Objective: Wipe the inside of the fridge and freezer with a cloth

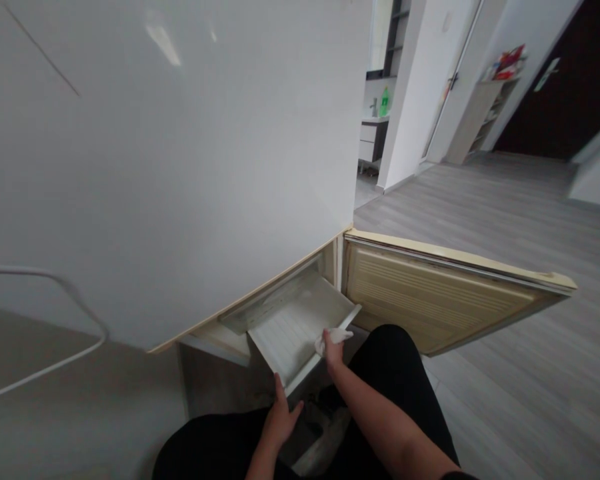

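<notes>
A tall white fridge door [180, 167] fills the left and upper view, closed above the open lower compartment. To the right, the lower compartment door [445, 293] stands swung wide open, its ribbed cream inner face towards the person, its long top edge running right and slightly near. Grey wood floor [505, 213] lies open to the right and far side, with a doorway and a shelf unit well beyond.

A white drawer [295, 323] is pulled partly out of the compartment, tilted down towards the person; its long axis runs from far left to near right along the front lip. The left hand [280, 417] grips the near left corner of the drawer's front edge, fingers curled around it. The right hand [333, 347] presses a crumpled white cloth [335, 335] against the drawer's front rim near its right end, fingers closed on the cloth.

The person's dark-clothed knees [395, 373] sit just beneath the drawer, leaving little room below; the open door hems the right side.
</notes>
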`<state>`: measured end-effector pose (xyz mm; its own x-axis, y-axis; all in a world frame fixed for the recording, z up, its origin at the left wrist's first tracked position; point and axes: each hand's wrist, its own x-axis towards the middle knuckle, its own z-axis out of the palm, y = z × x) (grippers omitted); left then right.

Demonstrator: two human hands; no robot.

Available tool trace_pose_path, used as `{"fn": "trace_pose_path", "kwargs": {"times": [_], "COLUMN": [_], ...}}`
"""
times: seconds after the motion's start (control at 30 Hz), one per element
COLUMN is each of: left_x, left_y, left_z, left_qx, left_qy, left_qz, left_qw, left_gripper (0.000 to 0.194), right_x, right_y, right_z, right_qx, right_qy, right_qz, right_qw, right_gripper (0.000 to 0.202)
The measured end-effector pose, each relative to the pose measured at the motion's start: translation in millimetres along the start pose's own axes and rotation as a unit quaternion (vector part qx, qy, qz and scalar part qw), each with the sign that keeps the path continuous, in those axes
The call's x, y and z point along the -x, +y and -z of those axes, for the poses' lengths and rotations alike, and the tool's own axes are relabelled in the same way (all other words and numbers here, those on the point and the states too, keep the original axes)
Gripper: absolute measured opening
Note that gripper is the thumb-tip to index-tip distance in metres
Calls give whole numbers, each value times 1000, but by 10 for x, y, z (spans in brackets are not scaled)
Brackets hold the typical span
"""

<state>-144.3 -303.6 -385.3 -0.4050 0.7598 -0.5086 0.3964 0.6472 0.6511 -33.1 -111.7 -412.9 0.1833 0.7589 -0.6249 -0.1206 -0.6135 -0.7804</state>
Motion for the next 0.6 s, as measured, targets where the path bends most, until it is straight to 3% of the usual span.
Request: {"fn": "trace_pose_path", "kwargs": {"times": [0.23,0.37,0.5,0.6], "left_x": [74,118,134,93], "left_y": [19,-62,-149,-142], "left_z": [36,101,155,143], "left_qx": [41,96,106,66], "left_qy": [-20,-43,-54,-23], "left_qz": [-9,-25,-1,-13], "left_qw": [999,994,993,997], "left_gripper": [100,98,97,90], "right_x": [-650,-929,-1081,-1085], "right_y": [-508,-781,-875,-822], "right_z": [102,210,268,259], "right_qx": [-33,-53,-68,-67], "right_qy": [66,64,45,30], "right_qz": [111,108,95,94], "right_qw": [991,991,992,993], "right_gripper": [73,64,55,52]}}
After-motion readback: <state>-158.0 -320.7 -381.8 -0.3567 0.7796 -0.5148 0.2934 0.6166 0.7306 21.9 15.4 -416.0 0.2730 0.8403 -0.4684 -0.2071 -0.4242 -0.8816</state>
